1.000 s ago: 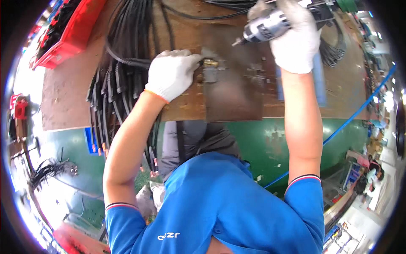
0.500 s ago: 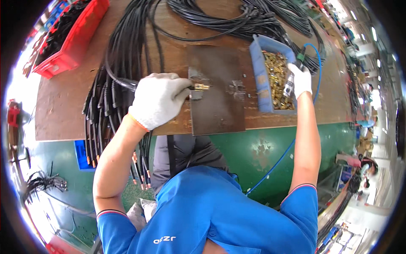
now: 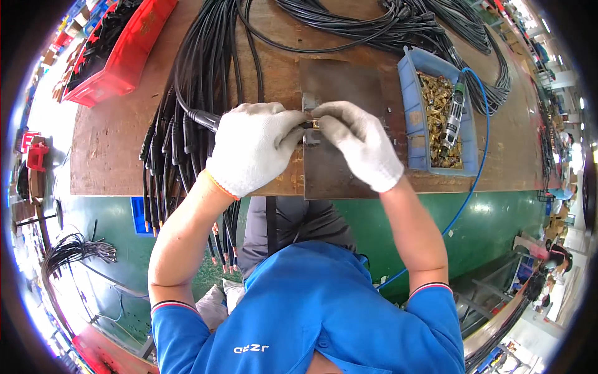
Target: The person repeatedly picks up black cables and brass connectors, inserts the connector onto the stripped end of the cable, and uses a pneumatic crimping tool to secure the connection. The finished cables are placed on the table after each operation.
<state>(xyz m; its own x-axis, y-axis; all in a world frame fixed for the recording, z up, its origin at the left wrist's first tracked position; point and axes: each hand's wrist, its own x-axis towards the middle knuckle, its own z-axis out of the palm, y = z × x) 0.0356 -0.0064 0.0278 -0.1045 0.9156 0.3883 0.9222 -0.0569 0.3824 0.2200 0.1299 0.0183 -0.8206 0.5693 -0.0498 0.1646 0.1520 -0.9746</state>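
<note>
Gold fitting (image 3: 316, 124), beside left grip (image 3: 252, 146); at right grip (image 3: 366, 143)

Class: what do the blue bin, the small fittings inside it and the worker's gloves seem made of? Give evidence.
Blue bin: probably plastic, fairly matt, with moulded-looking walls. Small fittings: likely brass or brass-plated metal, judging by their glinting yellow-gold colour. Gloves: apparently knitted cloth, matt white, softly creased.

I held the gloved left hand (image 3: 252, 149) left of the upper centre, back upward, its fingers (image 3: 288, 121) curled in a pinch. The gloved right hand (image 3: 364, 146) faced it, bent fingertips (image 3: 321, 113) just beside the left's. Left forearm (image 3: 190, 218) and right forearm (image 3: 412, 227) angled inward from bent elbows in the lower frame.
</note>
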